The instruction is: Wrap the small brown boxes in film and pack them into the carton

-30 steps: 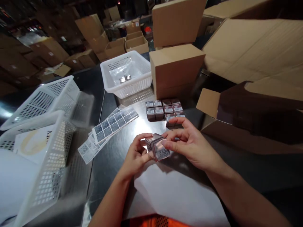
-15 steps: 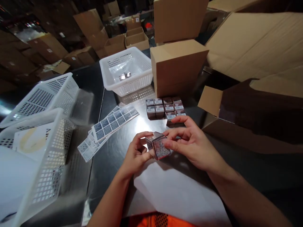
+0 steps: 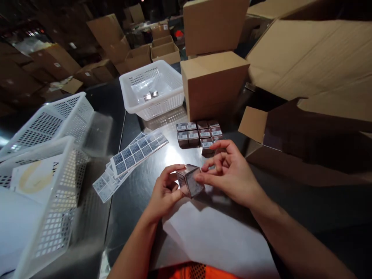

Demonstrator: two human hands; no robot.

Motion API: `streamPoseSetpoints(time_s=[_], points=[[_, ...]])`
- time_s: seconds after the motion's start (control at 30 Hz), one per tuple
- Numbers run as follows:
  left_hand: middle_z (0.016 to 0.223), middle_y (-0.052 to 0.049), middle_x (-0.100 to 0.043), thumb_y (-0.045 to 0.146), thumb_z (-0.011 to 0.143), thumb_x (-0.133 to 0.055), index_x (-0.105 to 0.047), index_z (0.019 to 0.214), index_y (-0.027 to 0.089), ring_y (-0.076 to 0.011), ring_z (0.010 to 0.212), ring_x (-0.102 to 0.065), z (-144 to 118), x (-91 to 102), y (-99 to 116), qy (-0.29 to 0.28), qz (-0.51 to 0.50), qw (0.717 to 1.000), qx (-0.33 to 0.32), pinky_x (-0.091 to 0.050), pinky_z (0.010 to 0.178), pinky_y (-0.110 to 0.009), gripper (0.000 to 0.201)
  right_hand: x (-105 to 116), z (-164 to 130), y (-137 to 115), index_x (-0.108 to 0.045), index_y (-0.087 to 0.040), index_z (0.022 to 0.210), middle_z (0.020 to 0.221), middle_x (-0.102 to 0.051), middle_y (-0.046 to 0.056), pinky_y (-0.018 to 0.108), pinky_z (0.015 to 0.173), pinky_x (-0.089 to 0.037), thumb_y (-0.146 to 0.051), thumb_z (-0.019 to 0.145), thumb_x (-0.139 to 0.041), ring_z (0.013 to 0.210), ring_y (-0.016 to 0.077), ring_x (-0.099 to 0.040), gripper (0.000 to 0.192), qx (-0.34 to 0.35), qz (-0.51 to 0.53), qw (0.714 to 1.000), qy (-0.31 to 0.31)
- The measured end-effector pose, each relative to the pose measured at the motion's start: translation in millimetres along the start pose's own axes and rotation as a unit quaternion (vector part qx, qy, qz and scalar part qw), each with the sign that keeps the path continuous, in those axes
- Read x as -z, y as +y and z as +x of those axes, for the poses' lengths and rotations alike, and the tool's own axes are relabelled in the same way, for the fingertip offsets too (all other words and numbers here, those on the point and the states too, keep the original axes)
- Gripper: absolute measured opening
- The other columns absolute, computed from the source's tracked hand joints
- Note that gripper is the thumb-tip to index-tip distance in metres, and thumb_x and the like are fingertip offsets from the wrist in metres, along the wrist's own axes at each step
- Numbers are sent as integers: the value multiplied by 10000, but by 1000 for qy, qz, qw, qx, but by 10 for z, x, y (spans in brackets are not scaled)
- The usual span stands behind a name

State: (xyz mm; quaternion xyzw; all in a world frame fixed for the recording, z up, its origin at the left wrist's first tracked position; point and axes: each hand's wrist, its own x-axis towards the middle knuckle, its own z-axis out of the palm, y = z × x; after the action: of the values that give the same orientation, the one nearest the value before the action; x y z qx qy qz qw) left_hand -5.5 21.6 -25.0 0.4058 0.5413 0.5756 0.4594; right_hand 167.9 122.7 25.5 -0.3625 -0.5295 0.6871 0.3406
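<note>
My left hand [image 3: 164, 192] grips a small shiny cube-shaped box [image 3: 190, 181] with a printed code label on its near face. My right hand [image 3: 232, 174] touches the box's right side with thumb and forefinger, its other fingers spread. Both hands hover just above the dark table [image 3: 139, 186]. Behind them stand several small brown boxes [image 3: 199, 133] with barcode labels, set in rows. Sheets of code stickers [image 3: 136, 153] lie fanned out to the left.
A white basket [image 3: 154, 91] with two small metal pieces stands at the back; more white baskets [image 3: 43, 155] lie at the left. Cardboard cartons [image 3: 215, 83] rise behind the small boxes, and an open carton [image 3: 290, 139] lies at the right. White paper [image 3: 215, 236] covers the near edge.
The hands and the cube have shifted slightly left. My right fingers have slid along the box's right face and spread a little more.
</note>
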Motion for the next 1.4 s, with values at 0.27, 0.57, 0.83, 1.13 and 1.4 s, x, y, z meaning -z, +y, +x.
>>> streamPoseSetpoints(time_s=[0.27,0.57,0.83,1.13,1.4], points=[[976,-55,-737,295,672,-862,-608,1343,269,-12,442,-320,-53,119,150,-67,48,997,4,-213,422,-179,718,114,275,143,-545,-235,1305,1034,-677,19,277,774,-529,-275,624,-899,880,142,-678,768,-90,95,957,-259],[703,-19,-700,480,741,-818,-729,967,207,-117,577,-590,12,21,144,-14,-86,995,-51,-478,575,-222,365,-8,247,266,-614,-261,1258,926,-681,-23,261,762,-516,-179,599,-889,911,154,-671,719,-32,85,966,-240],[813,-69,-759,638,643,-820,-744,941,189,-179,657,-673,17,15,168,18,-30,999,-27,-527,590,-256,544,-43,268,309,-624,-237,1216,875,-666,-45,251,824,-516,-161,522,-939,862,108,-646,766,-28,122,964,-235],[1011,-51,-778,757,427,-840,-669,1227,303,-223,675,-679,-97,12,145,81,-29,996,33,-547,572,-297,936,-56,143,95,-711,-256,1150,872,-665,-24,316,798,-554,-278,368,-991,872,169,-661,831,4,111,965,-236],[1111,-102,-771,754,759,-626,-649,1254,240,-100,494,-401,-108,-82,202,78,29,995,46,-374,480,-246,714,1105,-541,-592,-732,-257,1178,1207,-708,86,455,1027,-481,-265,787,-774,1159,289,-622,394,294,-379,825,300]])
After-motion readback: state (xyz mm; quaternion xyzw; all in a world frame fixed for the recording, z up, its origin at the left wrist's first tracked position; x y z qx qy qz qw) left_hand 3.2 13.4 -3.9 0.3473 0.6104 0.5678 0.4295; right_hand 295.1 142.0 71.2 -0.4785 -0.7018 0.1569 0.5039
